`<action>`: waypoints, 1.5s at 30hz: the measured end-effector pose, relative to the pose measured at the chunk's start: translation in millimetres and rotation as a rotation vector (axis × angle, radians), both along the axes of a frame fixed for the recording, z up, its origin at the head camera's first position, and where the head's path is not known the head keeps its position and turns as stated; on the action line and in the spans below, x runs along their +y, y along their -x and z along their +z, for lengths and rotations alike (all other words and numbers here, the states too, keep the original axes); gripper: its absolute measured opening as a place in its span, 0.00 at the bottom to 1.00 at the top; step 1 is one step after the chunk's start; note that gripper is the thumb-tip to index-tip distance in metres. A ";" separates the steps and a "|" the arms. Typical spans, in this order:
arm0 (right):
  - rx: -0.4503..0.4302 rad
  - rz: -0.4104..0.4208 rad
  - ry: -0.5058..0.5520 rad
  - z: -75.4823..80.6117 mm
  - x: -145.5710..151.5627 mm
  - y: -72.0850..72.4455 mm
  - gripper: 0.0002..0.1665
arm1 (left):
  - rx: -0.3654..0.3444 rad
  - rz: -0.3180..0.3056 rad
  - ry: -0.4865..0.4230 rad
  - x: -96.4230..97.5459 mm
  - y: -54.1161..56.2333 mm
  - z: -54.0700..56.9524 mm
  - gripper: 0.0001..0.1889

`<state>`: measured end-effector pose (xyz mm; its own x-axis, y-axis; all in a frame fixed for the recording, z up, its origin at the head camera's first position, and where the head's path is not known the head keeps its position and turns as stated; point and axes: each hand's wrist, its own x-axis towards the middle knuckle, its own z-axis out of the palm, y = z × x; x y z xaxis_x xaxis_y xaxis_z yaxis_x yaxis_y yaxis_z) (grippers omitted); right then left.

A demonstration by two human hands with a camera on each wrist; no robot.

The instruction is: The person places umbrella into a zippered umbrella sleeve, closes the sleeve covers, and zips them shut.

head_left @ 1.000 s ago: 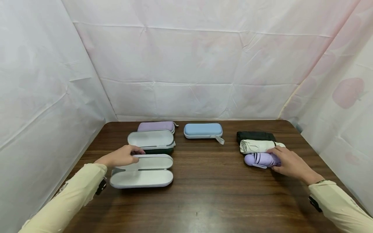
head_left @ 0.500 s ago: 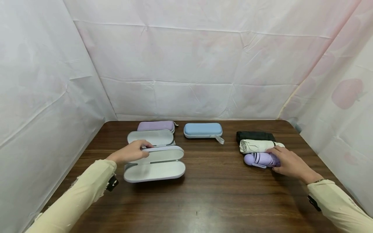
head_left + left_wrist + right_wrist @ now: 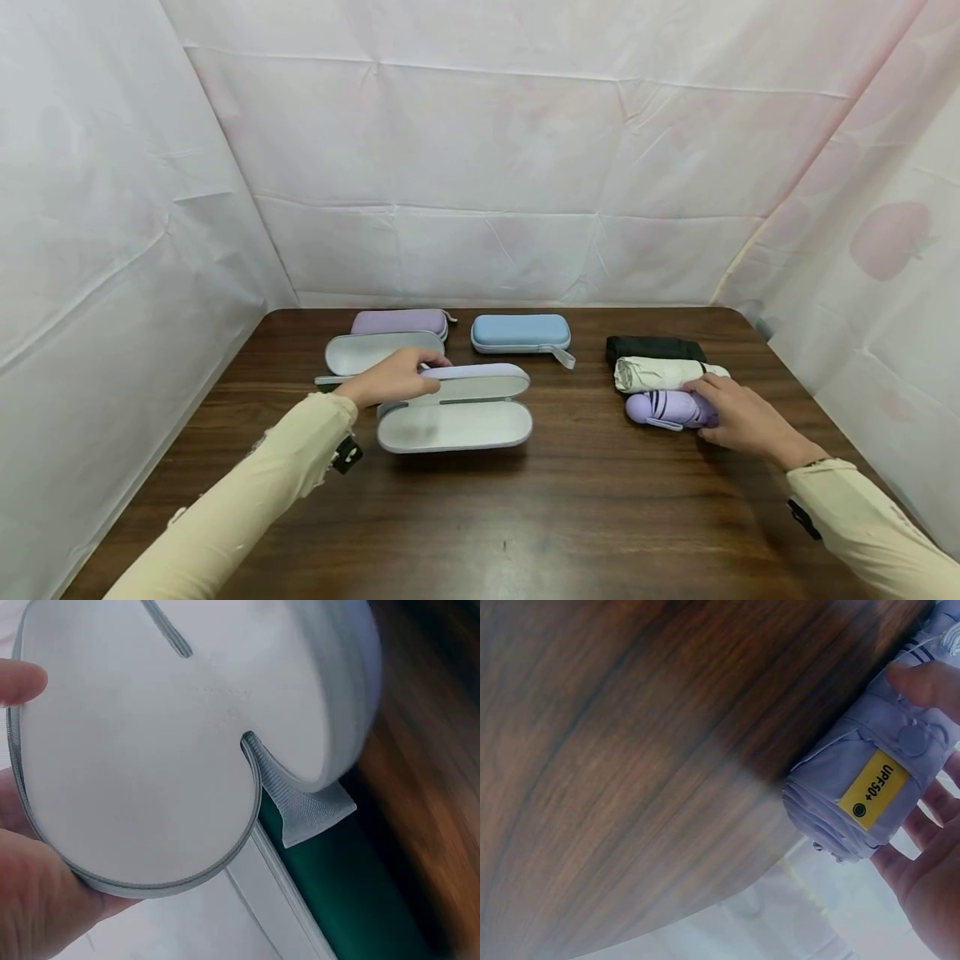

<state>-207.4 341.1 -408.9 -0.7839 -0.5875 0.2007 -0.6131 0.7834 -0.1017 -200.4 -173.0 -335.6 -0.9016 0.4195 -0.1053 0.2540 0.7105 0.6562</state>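
Observation:
My left hand (image 3: 393, 379) grips the back edge of an open zip case (image 3: 457, 427) with a white-grey lining and lilac outside. In the left wrist view the thumb lies over the case's lined half (image 3: 142, 780), and a short grey strap (image 3: 311, 814) sticks out at its hinge. At the right, my right hand (image 3: 738, 417) holds the end of a lilac folded umbrella (image 3: 667, 408) lying on the table. Thumb and fingers are round the rolled cloth (image 3: 862, 757) in the right wrist view, close to a yellow UPF50+ label (image 3: 874, 787).
Behind the left hand lies an open dark green case (image 3: 356, 353), partly hidden by that hand. A closed purple case (image 3: 397, 322) and a closed blue case (image 3: 521, 331) stand along the back edge. White (image 3: 652, 375) and black (image 3: 651, 347) folded umbrellas lie behind the lilac one.
My left hand has carried the open lilac case to the right, from in front of the green case towards the middle of the table. The right hand and its umbrella have stayed in place.

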 end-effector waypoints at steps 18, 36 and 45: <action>0.024 -0.001 0.001 -3.4 -2.3 0.3 0.37 | -0.148 -0.119 -0.093 64.5 11.1 -22.2 0.23; 0.101 0.049 0.001 -8.5 -2.2 3.8 0.36 | -0.207 -0.171 -0.220 67.1 10.0 -37.6 0.25; 0.110 0.049 -0.056 0.5 -2.1 4.7 0.33 | -0.238 -0.135 -0.254 70.2 11.5 -39.1 0.24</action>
<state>-212.0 339.0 -408.4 -0.7291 -0.6374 0.2492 -0.6560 0.7547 0.0113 -211.8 -102.8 -374.7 -0.7993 0.5726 -0.1822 0.1538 0.4881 0.8592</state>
